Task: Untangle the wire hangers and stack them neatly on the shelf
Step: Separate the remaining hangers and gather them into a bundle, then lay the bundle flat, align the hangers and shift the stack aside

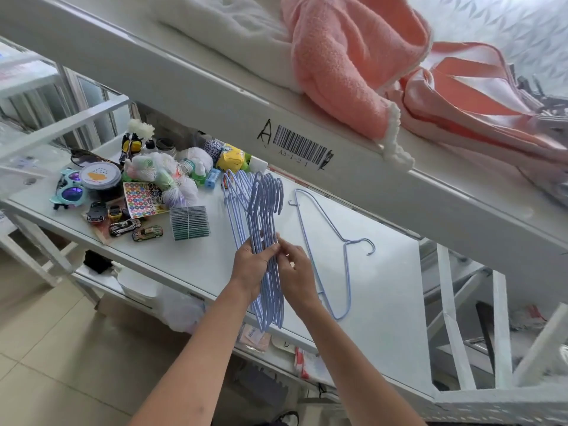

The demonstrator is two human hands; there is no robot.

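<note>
A bundle of several light-blue wire hangers [266, 207] stands on edge over the white shelf [384, 287], hooks pointing away from me. My left hand [252, 269] grips the bundle from the left at its middle. My right hand [295, 272] pinches the same bundle from the right, fingertips touching the left hand's. More blue hangers [235, 195] lie flat just behind and left of the bundle. One single blue hanger [341, 250] lies flat on the shelf to the right, apart from the others, its hook toward the right.
Clutter fills the shelf's left part: toy cars [135, 229], sunglasses [69, 192], a sticker sheet [143, 199], a round tin [100, 176], plastic bags [159, 170], a card stack [189, 222]. The upper shelf [215, 96] overhangs, holding a pink towel [347, 66].
</note>
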